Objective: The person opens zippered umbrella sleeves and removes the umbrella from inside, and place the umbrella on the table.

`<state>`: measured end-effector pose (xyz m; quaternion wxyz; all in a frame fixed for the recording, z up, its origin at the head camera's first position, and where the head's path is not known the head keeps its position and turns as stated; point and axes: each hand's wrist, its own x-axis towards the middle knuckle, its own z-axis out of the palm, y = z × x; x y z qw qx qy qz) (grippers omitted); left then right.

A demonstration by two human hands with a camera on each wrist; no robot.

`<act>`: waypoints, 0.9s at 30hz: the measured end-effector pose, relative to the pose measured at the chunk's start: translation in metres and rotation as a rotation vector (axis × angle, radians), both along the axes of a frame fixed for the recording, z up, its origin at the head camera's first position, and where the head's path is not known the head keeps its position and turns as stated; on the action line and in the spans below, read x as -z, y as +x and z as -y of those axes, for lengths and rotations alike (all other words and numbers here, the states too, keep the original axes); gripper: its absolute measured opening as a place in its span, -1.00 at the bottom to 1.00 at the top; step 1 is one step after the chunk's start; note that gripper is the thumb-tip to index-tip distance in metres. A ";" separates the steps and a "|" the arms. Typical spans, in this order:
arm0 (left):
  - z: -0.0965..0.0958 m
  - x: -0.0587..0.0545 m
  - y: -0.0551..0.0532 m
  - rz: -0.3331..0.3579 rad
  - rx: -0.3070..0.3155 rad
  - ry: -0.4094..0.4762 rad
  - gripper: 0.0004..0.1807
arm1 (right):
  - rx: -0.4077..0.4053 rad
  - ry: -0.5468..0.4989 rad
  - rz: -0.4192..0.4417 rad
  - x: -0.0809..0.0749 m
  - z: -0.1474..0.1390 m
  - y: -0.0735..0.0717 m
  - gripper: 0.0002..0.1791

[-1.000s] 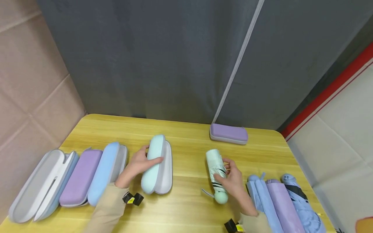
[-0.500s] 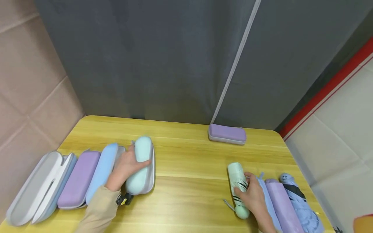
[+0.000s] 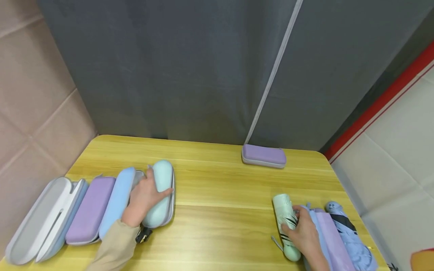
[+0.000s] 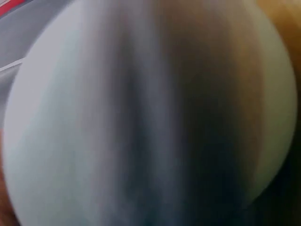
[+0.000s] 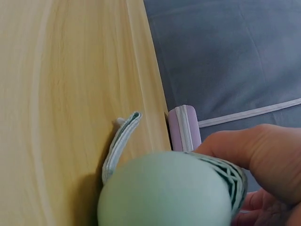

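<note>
My left hand grips a mint-green hard zip case at the left, with the thumb lying across its top. The case is partly open, and its grey lower half shows along the right side. Blurred and very close, the rounded case end fills most of the left wrist view. At the right, a folded mint umbrella with dark stripes is held between the thumb and fingers of my right hand. Its round end cap and grey wrist strap show large in the right wrist view.
Left of the mint case stand a light blue case, a purple case and an open grey-lined case. A purple case lies at the table's back edge. Right of my hand are a lilac umbrella and a blue one.
My left hand has moved the mint case left, up beside the light blue one. My right hand has moved the mint umbrella right and nearer, up beside the other umbrellas.
</note>
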<state>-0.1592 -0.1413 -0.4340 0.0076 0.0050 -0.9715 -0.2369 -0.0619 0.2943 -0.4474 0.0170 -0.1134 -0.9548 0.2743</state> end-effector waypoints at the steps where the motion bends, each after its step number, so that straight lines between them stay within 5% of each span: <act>1: 0.000 0.000 0.002 -0.003 -0.001 0.000 0.16 | -0.005 0.002 0.006 0.000 0.000 0.000 -0.29; 10: -0.001 -0.008 0.020 -0.075 0.010 -0.019 -0.08 | -0.053 0.070 0.062 -0.010 0.003 0.003 -0.27; 17: -0.014 -0.025 0.028 -0.194 0.054 -0.052 -0.23 | -0.143 0.120 -0.066 -0.016 0.002 -0.004 -0.34; 22: -0.042 -0.030 0.017 -0.283 0.148 0.050 -0.35 | -0.200 0.084 -0.022 -0.033 0.000 -0.020 -0.35; 27: -0.081 -0.024 -0.013 -0.209 0.237 0.314 -0.49 | -0.247 0.073 -0.021 -0.051 -0.007 -0.044 -0.35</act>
